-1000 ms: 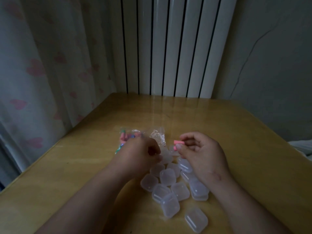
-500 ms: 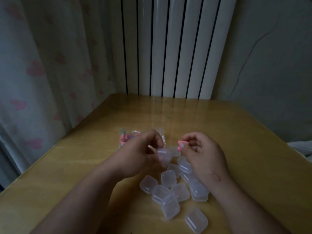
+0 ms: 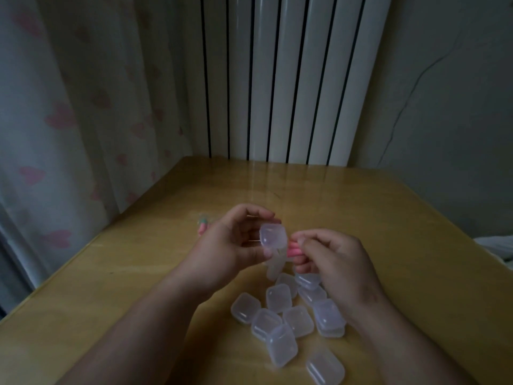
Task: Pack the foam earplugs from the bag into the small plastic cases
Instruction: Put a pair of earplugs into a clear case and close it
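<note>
Now: both hands are raised over the middle of the tabletop (image 3: 133, 276), forearms coming in from its near edge.

- Left hand (image 3: 230, 245): fingers curled, thumb and fingertips pinching the held case (image 3: 273, 235), a small clear plastic box with rounded corners. Its broad face is tilted toward the camera. A second translucent piece hangs just below it (hinged half of the same case or a separate one: cannot tell in this light).
- Right hand (image 3: 336, 262): fingers bunched, pinching the pink earplugs (image 3: 293, 250) between thumb and fingertips. The plugs sit just beside the lower right corner of the held case, touching or nearly so. The count is unclear, though more than one pink end shows.
- Bag (image 3: 203, 225): lies on the tabletop toward its left edge, mostly hidden behind the left hand. Only a sliver with pink and green contents shows.
- Loose cases (image 3: 298, 320): roughly ten, clear, clustered between the two forearms toward the near edge, some overlapping. One lies apart, closest to the near edge. As far as visible, all are closed, and none shows colour inside.

Surroundings: white ribbed radiator (image 3: 277, 79) against the far edge, curtain (image 3: 69, 112) with pink hearts along the left edge, grey wall (image 3: 449, 112) with a thin crack on the right. Lighting is dim.
</note>
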Action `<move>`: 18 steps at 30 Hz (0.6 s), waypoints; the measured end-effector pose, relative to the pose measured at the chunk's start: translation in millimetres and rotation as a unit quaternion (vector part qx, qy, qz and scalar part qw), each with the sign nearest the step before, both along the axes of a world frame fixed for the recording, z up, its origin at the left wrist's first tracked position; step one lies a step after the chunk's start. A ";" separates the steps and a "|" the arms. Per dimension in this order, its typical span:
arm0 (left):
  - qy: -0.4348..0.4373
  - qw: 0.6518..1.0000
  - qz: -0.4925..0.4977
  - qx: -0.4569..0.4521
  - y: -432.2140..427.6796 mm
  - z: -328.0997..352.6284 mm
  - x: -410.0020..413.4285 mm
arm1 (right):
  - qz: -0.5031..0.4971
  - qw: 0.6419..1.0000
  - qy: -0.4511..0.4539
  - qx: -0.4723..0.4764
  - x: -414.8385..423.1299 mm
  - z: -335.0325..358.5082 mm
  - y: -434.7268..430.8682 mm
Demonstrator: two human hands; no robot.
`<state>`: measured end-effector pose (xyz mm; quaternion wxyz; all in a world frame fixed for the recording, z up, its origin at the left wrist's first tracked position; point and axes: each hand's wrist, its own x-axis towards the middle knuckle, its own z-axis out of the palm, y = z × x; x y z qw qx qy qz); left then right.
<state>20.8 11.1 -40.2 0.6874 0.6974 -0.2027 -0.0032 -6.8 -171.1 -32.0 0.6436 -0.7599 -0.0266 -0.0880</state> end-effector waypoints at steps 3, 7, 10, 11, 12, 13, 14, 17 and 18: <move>-0.019 1.000 0.001 0.019 0.3 -0.3 0.3 | 0.031 0.999 0.014 -0.003 -0.7 0.3 1.4; -0.019 0.999 -0.021 0.024 -0.7 -1.3 -0.8 | 0.026 0.999 0.021 -0.042 -2.1 1.3 2.9; -0.003 0.999 -0.017 0.029 -0.7 -1.4 -2.1 | 0.012 0.999 0.012 -0.051 -1.3 -0.2 2.3; 0.004 1.000 -0.013 0.021 -1.1 -1.5 -1.9 | 0.013 0.999 0.004 -0.048 -1.9 -0.4 2.6; 0.009 1.000 -0.004 0.016 -1.3 -1.2 -1.7 | 0.010 0.999 -0.007 -0.050 -2.2 -1.0 3.0; 0.006 1.000 0.011 0.019 -1.7 -1.8 -0.8 | 0.004 0.998 -0.020 -0.059 -2.4 -1.8 3.5; 0.000 0.999 0.026 0.029 -2.2 -2.1 -0.3 | -0.007 0.996 -0.037 -0.076 -2.6 -2.7 4.7; -0.021 0.998 0.046 0.048 -4.7 -1.5 -0.8 | -0.045 0.984 -0.087 -0.146 -3.8 -2.7 7.2; -0.023 0.997 0.048 0.051 -4.9 -1.5 -0.8 | -0.048 0.983 -0.094 -0.153 -4.0 -2.4 6.7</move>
